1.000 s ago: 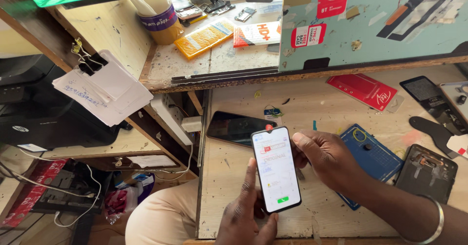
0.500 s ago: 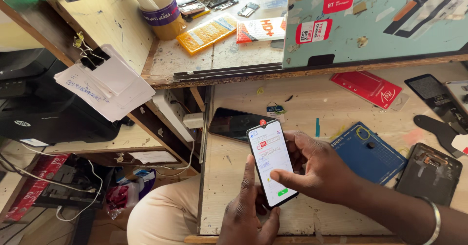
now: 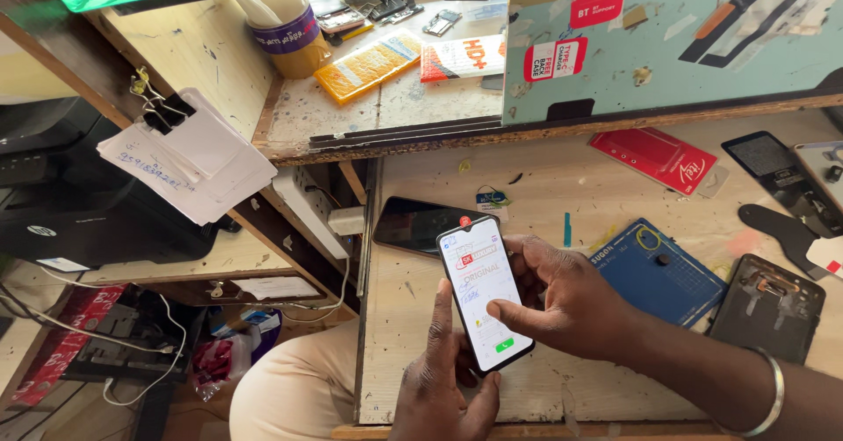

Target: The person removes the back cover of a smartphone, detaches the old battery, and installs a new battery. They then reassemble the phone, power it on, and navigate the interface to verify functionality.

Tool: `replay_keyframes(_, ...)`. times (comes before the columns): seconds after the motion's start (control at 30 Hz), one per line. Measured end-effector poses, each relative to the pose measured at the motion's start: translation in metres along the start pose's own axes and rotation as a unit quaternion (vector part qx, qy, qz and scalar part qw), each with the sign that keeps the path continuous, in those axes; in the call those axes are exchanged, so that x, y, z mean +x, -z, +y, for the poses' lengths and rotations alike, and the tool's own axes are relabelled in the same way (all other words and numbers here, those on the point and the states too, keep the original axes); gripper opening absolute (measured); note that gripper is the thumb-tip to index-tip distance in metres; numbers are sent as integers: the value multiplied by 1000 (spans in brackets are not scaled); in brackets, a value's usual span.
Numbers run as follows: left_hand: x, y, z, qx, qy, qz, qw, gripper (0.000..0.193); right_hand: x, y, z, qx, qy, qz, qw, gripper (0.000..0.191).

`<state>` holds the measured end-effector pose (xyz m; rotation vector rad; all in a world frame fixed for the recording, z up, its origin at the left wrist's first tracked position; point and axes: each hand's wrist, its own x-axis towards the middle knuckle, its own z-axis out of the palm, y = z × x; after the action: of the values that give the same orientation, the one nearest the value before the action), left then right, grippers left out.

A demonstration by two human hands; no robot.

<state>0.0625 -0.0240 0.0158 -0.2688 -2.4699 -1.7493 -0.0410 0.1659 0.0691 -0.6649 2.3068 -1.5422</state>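
- Left hand (image 3: 443, 380) cradling lit smartphone (image 3: 485, 294) from below, index finger up along its left edge.
- Right hand (image 3: 562, 296) gripping phone's right side, thumb on screen.
- Just right: blue cutting mat (image 3: 659, 270); just beyond: dark phone (image 3: 413, 226) face up.

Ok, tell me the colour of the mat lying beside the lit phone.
The mat is dark blue with a fine grid, seen in the head view, right of the phone.
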Motion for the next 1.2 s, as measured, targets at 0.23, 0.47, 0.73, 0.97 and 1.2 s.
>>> replay_keyframes(0.23, 2, 4, 2, -26, 23, 4, 999, 111, 4, 6, 8, 125, 8, -77, 989, 65)
replay_keyframes(0.47, 3, 5, 1, -35, 33, -5, 999, 110, 6, 5, 10, 126, 14, -83, 988, 60)
replay_keyframes(0.73, -1, 2, -3, -5, 10, 7, 1000, 111, 2, -1, 3, 7, 54, -34, 998, 79)
replay_keyframes(0.97, -2, -6, -9, 38, -11, 18, 999, 111, -1, -4, 3, -56, 47, -15, 997, 93)
replay_keyframes(1.2, 0, -2, -3, -8, 22, 19, 1000, 111, 0, 2, 6, 18, 14, -53, 998, 81)
